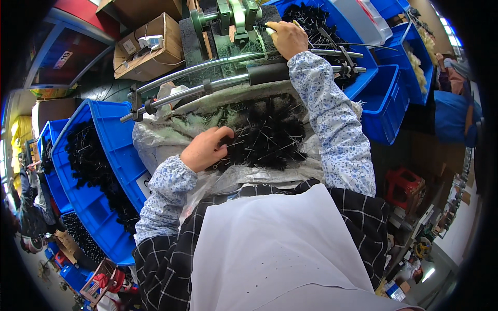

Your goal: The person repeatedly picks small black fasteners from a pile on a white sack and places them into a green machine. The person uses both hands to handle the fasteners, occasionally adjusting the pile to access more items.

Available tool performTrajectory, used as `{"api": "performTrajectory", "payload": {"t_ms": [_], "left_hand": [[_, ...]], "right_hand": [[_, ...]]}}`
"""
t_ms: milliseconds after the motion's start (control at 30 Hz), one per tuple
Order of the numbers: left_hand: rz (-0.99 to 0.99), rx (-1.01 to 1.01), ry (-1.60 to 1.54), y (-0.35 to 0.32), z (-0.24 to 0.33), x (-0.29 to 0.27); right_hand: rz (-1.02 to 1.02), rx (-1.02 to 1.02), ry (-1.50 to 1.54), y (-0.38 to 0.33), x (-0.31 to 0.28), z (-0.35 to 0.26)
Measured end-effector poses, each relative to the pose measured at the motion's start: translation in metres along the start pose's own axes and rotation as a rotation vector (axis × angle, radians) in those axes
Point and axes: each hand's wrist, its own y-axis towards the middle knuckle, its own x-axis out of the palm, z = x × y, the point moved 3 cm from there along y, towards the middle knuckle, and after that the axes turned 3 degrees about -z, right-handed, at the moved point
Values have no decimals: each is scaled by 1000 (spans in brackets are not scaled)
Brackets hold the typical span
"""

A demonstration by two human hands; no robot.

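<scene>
Black wire brushes (275, 135) with thin metal stems lie in a tangled heap on a pale plastic sheet (161, 132) in front of me. My left hand (204, 149) is at the heap's left edge, fingers curled but thumb and forefinger apart, with nothing visible between them. Beyond the metal rails, my right hand (288, 39) is closed, with pale covers on some fingertips. It pinches what looks like a small dark wire brush (261, 28) beside the green-lit machine (239, 23); the fingers partly hide it.
Two curved metal rails (223, 82) cross between me and the machine. A blue crate (106, 155) of black brushes stands at left, another blue crate (358, 46) at far right. A smaller blue bin (384, 111) is beside it. An opened cardboard box (150, 49) stands far left.
</scene>
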Motion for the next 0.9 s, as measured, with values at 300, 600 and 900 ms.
{"api": "performTrajectory", "payload": {"t_ms": [300, 600, 900], "left_hand": [[181, 44, -80, -6, 22, -40], [293, 76, -60, -14, 19, -57], [307, 48, -127, -12, 26, -59]], "right_hand": [[-13, -83, -28, 9, 7, 8], [42, 83, -8, -12, 3, 19], [7, 70, -10, 0, 5, -53]]}}
